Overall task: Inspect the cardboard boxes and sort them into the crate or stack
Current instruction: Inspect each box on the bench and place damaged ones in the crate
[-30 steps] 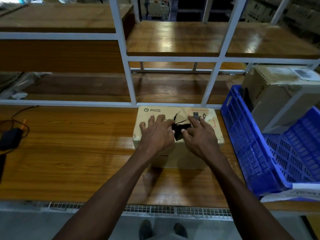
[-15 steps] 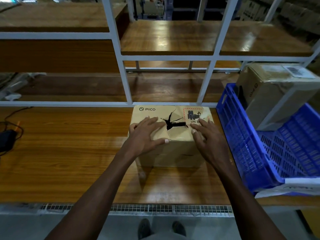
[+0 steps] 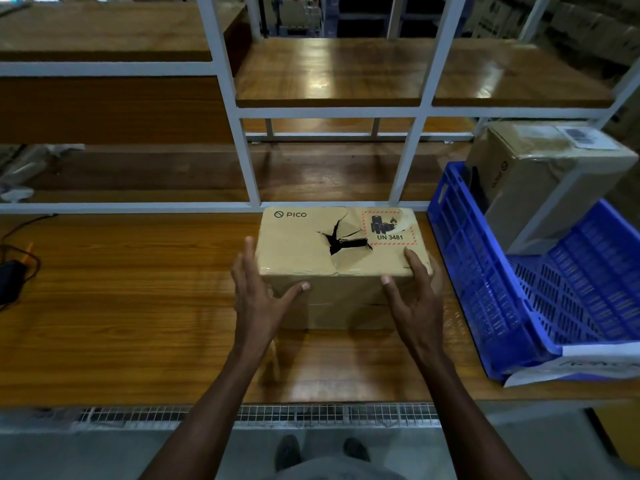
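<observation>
A tan cardboard box [image 3: 298, 244] marked PICO sits on the wooden table, with a jagged torn hole in its top and a red UN 3481 label at the right. My left hand [image 3: 258, 292] is at the box's near left corner, fingers spread, thumb on the front face. My right hand [image 3: 414, 292] lies on the near right corner, fingers over the top edge. Both touch the box without a closed grip. A blue plastic crate [image 3: 460, 271] stands to the right, holding a second cardboard box [image 3: 540, 188] tilted against its far wall.
The wooden table [image 3: 121, 306] stretches left, with a black device and cables [image 3: 12, 275] at the far left edge. A white metal shelf frame [image 3: 249, 168] with wooden shelves rises right behind the box. A white paper label [image 3: 571, 365] hangs on the crate's front.
My hands have slid off the torn hole on the box top, outward and toward me, to the near left and right corners. The box has stayed put.
</observation>
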A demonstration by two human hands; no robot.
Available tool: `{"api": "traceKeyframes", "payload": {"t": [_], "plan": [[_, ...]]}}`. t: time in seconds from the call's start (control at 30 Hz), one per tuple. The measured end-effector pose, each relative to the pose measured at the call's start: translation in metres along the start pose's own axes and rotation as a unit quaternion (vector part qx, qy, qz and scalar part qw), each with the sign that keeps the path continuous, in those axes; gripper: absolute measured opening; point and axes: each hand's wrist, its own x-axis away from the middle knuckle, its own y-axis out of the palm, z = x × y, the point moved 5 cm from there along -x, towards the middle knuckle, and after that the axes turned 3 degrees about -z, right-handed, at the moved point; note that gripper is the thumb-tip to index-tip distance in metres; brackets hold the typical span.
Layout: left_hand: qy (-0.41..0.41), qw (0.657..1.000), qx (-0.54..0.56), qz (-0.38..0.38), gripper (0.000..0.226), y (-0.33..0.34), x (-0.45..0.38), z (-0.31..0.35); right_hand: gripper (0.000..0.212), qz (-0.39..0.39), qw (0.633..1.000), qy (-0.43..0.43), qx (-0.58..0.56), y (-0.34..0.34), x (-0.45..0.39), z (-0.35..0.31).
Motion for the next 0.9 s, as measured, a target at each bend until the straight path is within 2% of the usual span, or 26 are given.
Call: {"api": "traceKeyframes", "payload": {"t": [0.07,0.13,0.33,0.43,0.57,0.67,0.9], "plan": [[-0.014,0.997,0.073,-0.005,0.137,0.004,0.003,-0.001,0.071,-0.019,1.000,-0.012,0.005,0.001,0.001,0.006],[-0.007,0.997,0.075,0.006,0.139,0.005,0.000,0.000,0.078,-0.022,1.000,-0.010,0.015,-0.001,-0.004,0.008],[0.011,0.997,0.061,0.050,0.130,-0.005,-0.018,0.018,0.089,0.009,1.000,-0.015,-0.021,-0.013,-0.031,-0.009],[0.052,0.996,0.015,0.068,0.124,-0.012,-0.031,0.031,0.085,0.014,0.999,-0.018,-0.029,-0.016,-0.045,-0.019],[0.065,0.995,-0.078,0.009,0.112,-0.001,-0.053,0.029,0.069,0.009,1.000,-0.017,0.021,-0.011,-0.064,-0.026],[0.051,0.991,-0.116,-0.046,0.112,0.012,-0.067,0.020,0.061,-0.021,0.997,-0.007,0.077,0.000,-0.077,-0.025],[0.018,0.980,-0.158,-0.115,0.106,0.032,-0.099,0.011,0.062,-0.126,0.984,0.020,0.124,0.033,-0.111,0.002]]}}
